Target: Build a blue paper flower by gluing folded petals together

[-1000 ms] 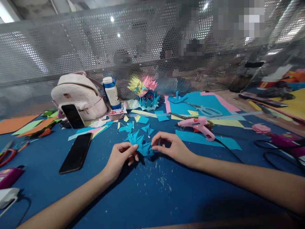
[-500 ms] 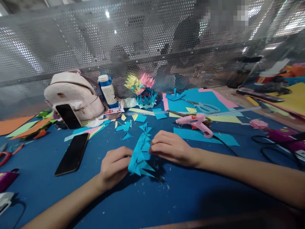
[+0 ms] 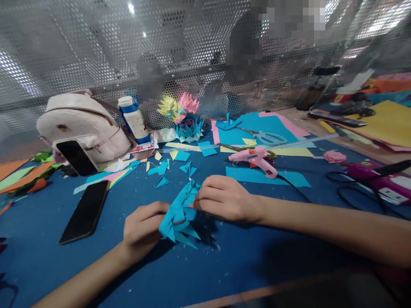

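Note:
Between my hands, just above the blue table [image 3: 244, 265], is a folded blue paper piece [image 3: 177, 214] with a row of pointed petals. My left hand [image 3: 144, 229] is closed on its left side, the fingertips partly behind the paper. My right hand [image 3: 224, 199] pinches its right edge with fingers curled together. Small blue paper scraps [image 3: 162, 182] lie just beyond the piece. A pink hot glue gun [image 3: 253, 158] rests past my right hand, on its side, near a blue paper strip [image 3: 268, 176].
A black phone [image 3: 85, 211] lies at left. A backpack [image 3: 80, 124] with another phone [image 3: 77, 157] against it, a bottle [image 3: 135, 119] and paper flowers [image 3: 189, 128] stand along the back. Light-blue scissors [image 3: 269, 137] rest on paper sheets [image 3: 272, 124]. A purple power strip [image 3: 375, 182] with cables is at right.
The camera view has shifted, so most things sit farther left. The blue paper piece has tilted and turned in my hands, its far end now lower and closer to my right fingers.

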### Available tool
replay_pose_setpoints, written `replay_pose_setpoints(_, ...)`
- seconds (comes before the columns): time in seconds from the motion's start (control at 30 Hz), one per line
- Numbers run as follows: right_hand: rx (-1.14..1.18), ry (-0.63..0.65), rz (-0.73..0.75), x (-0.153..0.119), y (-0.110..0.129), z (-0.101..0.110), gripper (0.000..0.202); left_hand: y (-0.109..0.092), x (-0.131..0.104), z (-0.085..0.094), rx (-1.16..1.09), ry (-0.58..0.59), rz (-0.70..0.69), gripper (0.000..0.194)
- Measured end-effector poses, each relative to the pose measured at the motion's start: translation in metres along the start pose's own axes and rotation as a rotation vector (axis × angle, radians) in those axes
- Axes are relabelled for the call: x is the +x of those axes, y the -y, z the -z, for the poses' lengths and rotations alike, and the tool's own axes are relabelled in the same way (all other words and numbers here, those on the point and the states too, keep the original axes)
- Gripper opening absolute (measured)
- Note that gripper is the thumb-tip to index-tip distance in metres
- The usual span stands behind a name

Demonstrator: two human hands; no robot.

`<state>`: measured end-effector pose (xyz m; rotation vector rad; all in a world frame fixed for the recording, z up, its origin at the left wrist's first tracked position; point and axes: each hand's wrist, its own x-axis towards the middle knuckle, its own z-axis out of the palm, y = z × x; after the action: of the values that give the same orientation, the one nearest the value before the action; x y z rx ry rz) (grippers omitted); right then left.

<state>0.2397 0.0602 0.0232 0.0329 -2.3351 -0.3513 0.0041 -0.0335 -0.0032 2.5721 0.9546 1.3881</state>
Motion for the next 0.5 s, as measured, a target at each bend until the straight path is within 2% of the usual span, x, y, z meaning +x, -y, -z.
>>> replay_pose_setpoints(0.17,0.106,0.005,-0.069,-0.0015,0.0002,0.0003,0.023,0.0059,-0.0021,-0.0006,-0.107,-0.014,0.041,0.019)
replay_pose_setpoints(0.5,0.016,0.003,-0.048,-0.0051,0.0023,-0.0049,0.029,0.0059,-0.008,-0.002,-0.105,-0.031,0.047,0.025)
